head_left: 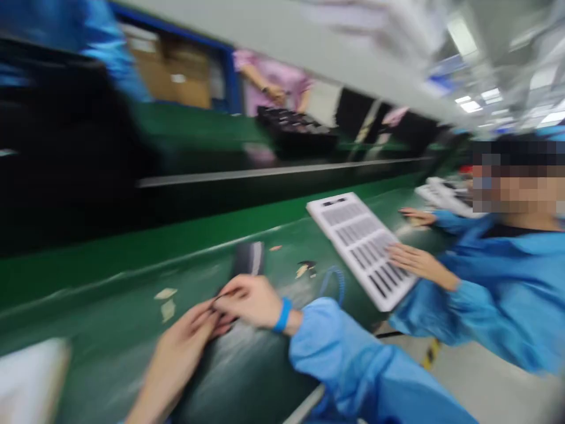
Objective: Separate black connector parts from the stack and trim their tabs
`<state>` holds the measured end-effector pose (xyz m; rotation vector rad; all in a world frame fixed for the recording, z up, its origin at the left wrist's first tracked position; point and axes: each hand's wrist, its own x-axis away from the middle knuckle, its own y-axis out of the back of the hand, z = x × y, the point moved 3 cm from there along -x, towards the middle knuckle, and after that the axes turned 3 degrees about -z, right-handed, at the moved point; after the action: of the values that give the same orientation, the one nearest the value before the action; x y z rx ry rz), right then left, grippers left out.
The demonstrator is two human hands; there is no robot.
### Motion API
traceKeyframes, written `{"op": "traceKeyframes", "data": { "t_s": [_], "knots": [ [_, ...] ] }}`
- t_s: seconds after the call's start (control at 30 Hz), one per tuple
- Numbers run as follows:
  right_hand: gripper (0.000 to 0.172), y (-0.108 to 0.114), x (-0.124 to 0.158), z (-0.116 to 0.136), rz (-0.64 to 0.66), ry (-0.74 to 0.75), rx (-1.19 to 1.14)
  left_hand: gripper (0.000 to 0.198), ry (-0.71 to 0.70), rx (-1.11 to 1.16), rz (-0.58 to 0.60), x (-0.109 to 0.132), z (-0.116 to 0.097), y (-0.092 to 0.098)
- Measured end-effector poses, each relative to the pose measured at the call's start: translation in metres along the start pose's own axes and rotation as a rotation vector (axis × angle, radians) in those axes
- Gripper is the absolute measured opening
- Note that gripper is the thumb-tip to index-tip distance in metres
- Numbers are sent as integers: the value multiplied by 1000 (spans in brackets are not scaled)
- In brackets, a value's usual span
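Note:
My left hand (188,335) and my right hand (256,300) meet over the green bench. Their fingertips are pinched together around a small dark piece (216,303), mostly covered by the fingers and blurred, so its kind cannot be made out. A blue band (283,314) circles my right wrist. Just beyond my right hand lies a dark rectangular object (248,258) with a light stripe along one side; whether it touches the fingers is unclear.
Beige scraps (166,303) and small dark and beige bits (305,269) lie on the bench. A blue coiled cord (334,280) curves right of my hand. At the right, a co-worker's hand (415,262) rests on a white slotted tray (368,253). A white-topped object (33,377) stands lower left.

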<state>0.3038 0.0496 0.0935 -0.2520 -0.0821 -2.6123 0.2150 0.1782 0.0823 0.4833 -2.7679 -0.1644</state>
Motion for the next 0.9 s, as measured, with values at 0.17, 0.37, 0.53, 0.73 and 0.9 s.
{"op": "traceKeyframes", "data": {
  "t_s": [0.17,0.37,0.53,0.73,0.9],
  "knots": [
    [39,21,5,2,-10,44,-19,65,43,363,89,6,-11,-16],
    [25,31,10,-7,-29,207,54,54,56,529,176,6,0,-17],
    [18,31,14,-3,-24,243,190,39,58,540,187,8,-5,-16],
    [16,31,15,-2,-6,213,222,30,65,498,155,7,-6,-15],
    [14,33,16,-3,16,210,208,31,62,464,195,7,-7,-12]
  ]
}}
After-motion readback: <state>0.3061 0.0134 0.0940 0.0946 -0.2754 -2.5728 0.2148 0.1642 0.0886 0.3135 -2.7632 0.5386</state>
